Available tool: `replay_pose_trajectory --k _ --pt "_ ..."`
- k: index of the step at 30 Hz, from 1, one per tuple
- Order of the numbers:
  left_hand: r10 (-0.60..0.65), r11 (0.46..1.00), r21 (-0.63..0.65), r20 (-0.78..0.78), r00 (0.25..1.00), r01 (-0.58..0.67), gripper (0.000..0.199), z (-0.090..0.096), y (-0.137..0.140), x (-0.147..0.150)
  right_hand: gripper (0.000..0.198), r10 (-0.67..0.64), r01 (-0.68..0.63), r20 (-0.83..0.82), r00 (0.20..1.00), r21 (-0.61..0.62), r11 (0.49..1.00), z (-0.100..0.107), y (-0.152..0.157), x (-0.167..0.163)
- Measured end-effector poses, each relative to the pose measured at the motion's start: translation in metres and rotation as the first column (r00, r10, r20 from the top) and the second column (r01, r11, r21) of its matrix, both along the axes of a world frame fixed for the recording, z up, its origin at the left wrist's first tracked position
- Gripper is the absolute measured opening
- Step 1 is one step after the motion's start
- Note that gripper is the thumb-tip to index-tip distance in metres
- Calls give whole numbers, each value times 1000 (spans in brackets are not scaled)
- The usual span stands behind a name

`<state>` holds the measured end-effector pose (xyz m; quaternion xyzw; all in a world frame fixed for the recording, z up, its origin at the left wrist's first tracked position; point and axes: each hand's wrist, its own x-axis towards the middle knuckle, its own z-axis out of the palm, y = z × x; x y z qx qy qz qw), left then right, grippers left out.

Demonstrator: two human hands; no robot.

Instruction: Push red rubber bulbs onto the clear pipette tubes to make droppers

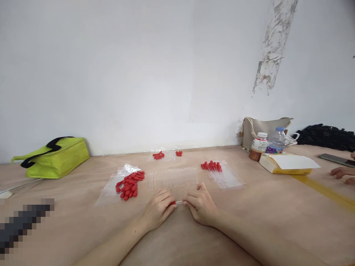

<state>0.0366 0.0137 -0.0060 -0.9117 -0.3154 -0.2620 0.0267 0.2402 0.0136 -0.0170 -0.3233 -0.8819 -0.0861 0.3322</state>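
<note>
Just above the table, my left hand [159, 208] pinches a red rubber bulb, mostly hidden by the fingers. My right hand [202, 206] is closed on a clear dropper tube [179, 202] whose end meets the bulb. Beyond the hands lies a row of clear dropper tubes [180, 177]. Loose red bulbs [130, 186] are heaped on a clear plastic bag [107, 192] to the left. On the right, several droppers with red bulbs [213, 168] rest on another clear bag [231, 177].
More red bulbs in clear bags [159, 155] lie by the wall. A lime-green bag [59, 159] stands at left. At right are a brown-drink bottle [258, 146], a clear bottle [277, 140], a yellow-white box [288, 164], a phone [337, 160] and another person's hand [344, 173].
</note>
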Motion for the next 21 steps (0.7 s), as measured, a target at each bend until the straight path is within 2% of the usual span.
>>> replay_pose_trajectory --k 10,18,21 --pt "4 1000 -14 41 999 -4 20 2 -1 -1 19 -8 8 32 999 1 1000 -2 3 -4" --pt "-4 995 97 49 999 0 19 0 2 -7 15 -64 36 146 987 187 982 3 0 -4" --pt "34 997 63 66 997 -38 19 -1 2 -9 14 -83 45 175 981 214 976 3 0 -3"
